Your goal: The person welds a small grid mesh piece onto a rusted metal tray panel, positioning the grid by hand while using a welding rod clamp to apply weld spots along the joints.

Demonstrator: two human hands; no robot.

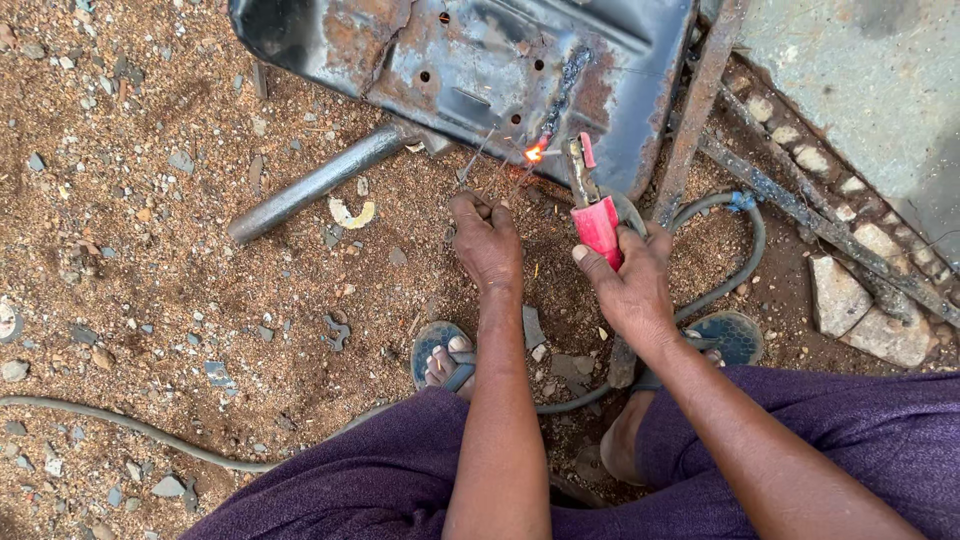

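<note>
My right hand (630,285) grips a red-handled welding electrode holder (597,222), its metal jaws pointing up toward a rusty dark blue metal panel (480,60). A glowing orange tip (536,152) burns at the panel's lower edge, just left of the jaws. My left hand (487,243) pinches several thin welding rods (478,158) that reach up toward the glow. Both hands are close together, below the panel.
A grey metal pipe (315,183) lies on the gravel ground to the left. A dark cable (735,255) loops behind my right hand; another cable (120,425) crosses lower left. Stones (860,300) and a rusty bar (700,100) lie at the right. My sandalled feet (445,362) are below.
</note>
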